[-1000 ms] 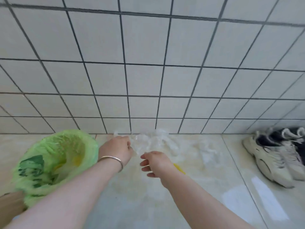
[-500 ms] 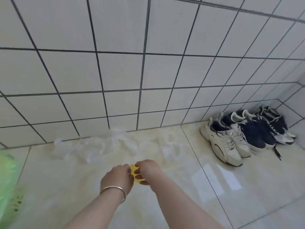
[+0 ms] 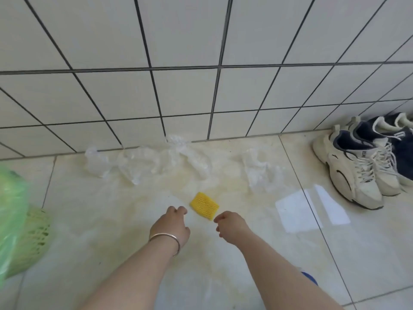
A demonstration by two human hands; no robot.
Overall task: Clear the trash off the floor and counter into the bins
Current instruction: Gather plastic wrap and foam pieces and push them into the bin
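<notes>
Lying loose on the floor now, the yellow foam net [image 3: 204, 205] has left both hands [image 3: 171, 227] [image 3: 231, 224]; they hover loosely curled, holding nothing, so it still needs binning.

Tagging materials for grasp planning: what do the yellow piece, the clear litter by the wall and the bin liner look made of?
Yellow piece: likely foam netting, matte, with a ribbed mesh texture. Clear litter: thin plastic film, glossy, crumpled and see-through. Bin liner: thin green plastic, translucent, wrinkled, over what looks like a lattice basket. Neither hand holds any of them.
</notes>
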